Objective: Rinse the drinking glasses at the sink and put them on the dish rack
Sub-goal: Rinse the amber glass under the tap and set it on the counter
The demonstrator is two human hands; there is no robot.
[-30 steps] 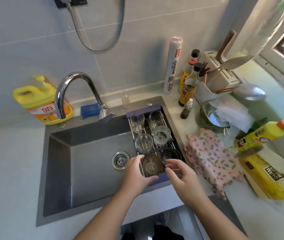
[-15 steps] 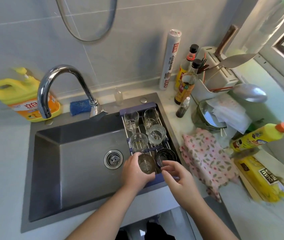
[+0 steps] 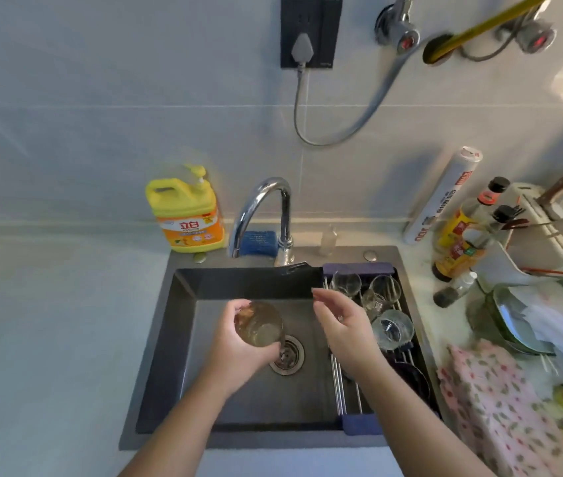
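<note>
Glass [image 3: 260, 323] is gripped in left hand [image 3: 235, 352], fingers wrapped round its wall. It is held over the sink [image 3: 204, 390] basin, just left of the drain [image 3: 290, 356], nearer than the faucet [image 3: 262, 208]. Right hand [image 3: 345, 325] is held relaxed with nothing in it, right of the glass and not touching it, between glass and dish rack [image 3: 357, 268]. Other glasses [image 3: 393, 328] are seated in the rack's far half.
</note>
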